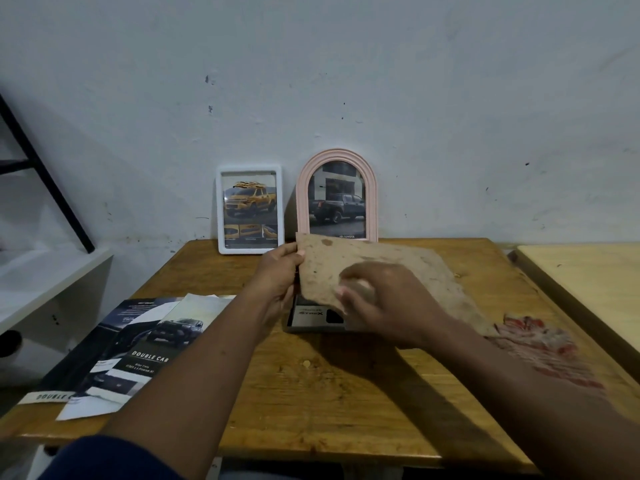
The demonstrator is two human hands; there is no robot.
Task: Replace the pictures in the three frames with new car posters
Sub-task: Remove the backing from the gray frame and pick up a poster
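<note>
My left hand (277, 275) grips the left edge of a stained brown backing board (346, 265), held tilted over a grey frame (304, 318) that lies flat on the wooden table (329, 393). My right hand (384, 303) is blurred at the board's lower edge, fingers curled on it. A white rectangular frame (250, 209) with a yellow pickup picture leans on the wall. Beside it stands a pink arched frame (336, 197) with a dark pickup picture. Car posters (138, 348) lie spread at the table's left.
A red and white cloth (547, 348) lies at the right of the table. A pale wooden tabletop (595, 282) adjoins on the right. At the left stand a white shelf (45, 285) and a black slanted bar (41, 174).
</note>
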